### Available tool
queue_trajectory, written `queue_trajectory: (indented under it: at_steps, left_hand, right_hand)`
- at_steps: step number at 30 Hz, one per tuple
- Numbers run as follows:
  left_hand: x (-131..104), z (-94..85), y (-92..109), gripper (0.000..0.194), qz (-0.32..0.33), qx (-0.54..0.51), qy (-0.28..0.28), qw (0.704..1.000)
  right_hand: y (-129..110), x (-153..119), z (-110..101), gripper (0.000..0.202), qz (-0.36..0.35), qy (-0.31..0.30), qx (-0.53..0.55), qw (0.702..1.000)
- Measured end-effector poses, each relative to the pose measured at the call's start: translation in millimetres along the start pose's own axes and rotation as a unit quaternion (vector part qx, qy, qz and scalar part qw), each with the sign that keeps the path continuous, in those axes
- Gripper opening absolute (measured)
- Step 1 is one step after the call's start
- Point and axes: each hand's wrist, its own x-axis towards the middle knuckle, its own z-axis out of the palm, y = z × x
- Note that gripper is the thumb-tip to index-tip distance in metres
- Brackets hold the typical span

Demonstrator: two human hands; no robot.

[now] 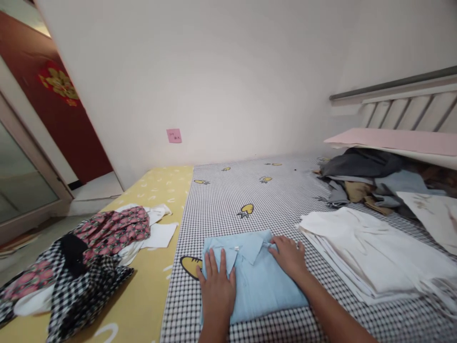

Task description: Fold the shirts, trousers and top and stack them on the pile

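A light blue collared shirt (260, 286) lies folded into a rough rectangle on the checked bedspread (217, 205), its collar at the far edge. My left hand (216, 286) rests flat on the shirt's left side, fingers spread and pointing away from me. At the upper right corner of the shirt, my right hand (290, 257) touches the fabric beside the collar; its thumb and fingers are bent, and a bit of blue cloth shows at the fingertips.
White folded clothes (367, 252) lie to the right, with dark and grey clothes (360, 164) behind under a pink board (392, 139). Patterned clothes (110, 233) and a white card (161, 235) lie left on yellow cloth (150, 290). A wall stands behind.
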Motion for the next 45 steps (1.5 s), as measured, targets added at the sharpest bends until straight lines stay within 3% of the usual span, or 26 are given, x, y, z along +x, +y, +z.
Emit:
queue_trajectory:
  at_steps: [2, 4, 6, 8, 9, 13, 15, 19, 25, 34, 37, 42, 45]
  left_hand:
    - [0, 0.2, 1, 0.053, -0.003, -0.005, -0.011, 1.0]
    - [0, 0.4, 1, 0.054, -0.004, -0.006, -0.016, 1.0]
    - [0, 0.5, 2, 0.055, -0.002, -0.007, -0.019, 1.0]
    - [0, 0.7, 1, 0.054, -0.001, -0.008, -0.02, 1.0]
    - [0, 0.8, 1, 0.054, -0.001, -0.009, -0.02, 1.0]
    - [0, 0.9, 0, 0.053, 0.002, -0.009, -0.014, 1.0]
    - [0, 0.3, -1, 0.052, 0.0, -0.012, -0.017, 1.0]
    - [2, -2.8, -1, 0.051, -0.012, -0.043, -0.028, 0.999]
    - [-3, -12.5, -7, 0.049, -0.028, -0.097, -0.058, 0.993]
    - [-73, -28.7, -49, 0.05, 0.006, -0.085, -0.073, 0.994]
    - [-84, -34.2, -56, 0.05, 0.004, -0.108, -0.095, 0.99]
    - [-57, -49.3, -65, 0.046, -0.072, -0.236, -0.118, 0.962]
    - [-26, -56.6, -71, 0.048, -0.121, -0.279, -0.088, 0.948]
  right_hand:
    - [-4, -5, -8, 0.042, 0.025, -0.01, -0.006, 1.0]
    - [-14, -19, -18, 0.052, 0.037, 0.039, -0.033, 0.998]
    - [-29, -36, -27, 0.053, 0.01, 0.114, -0.058, 0.992]
    - [-44, -49, -29, 0.052, -0.041, 0.138, -0.06, 0.988]
    - [-50, -53, -26, 0.052, -0.056, 0.116, -0.056, 0.99]
    - [-55, -49, 1, 0.055, -0.027, -0.083, -0.046, 0.995]
    - [-49, -43, 16, 0.057, -0.011, -0.119, -0.046, 0.992]
    - [-41, -40, 29, 0.058, -0.018, -0.105, -0.049, 0.993]
    - [-43, -44, 27, 0.059, -0.015, -0.106, -0.053, 0.993]
    - [-39, -43, 32, 0.06, -0.027, -0.085, -0.035, 0.995]
    - [-38, -43, 34, 0.06, -0.028, -0.076, -0.029, 0.996]
    - [-40, -44, 33, 0.059, -0.028, -0.076, -0.028, 0.996]
    - [-40, -44, 33, 0.058, -0.028, -0.076, -0.025, 0.996]
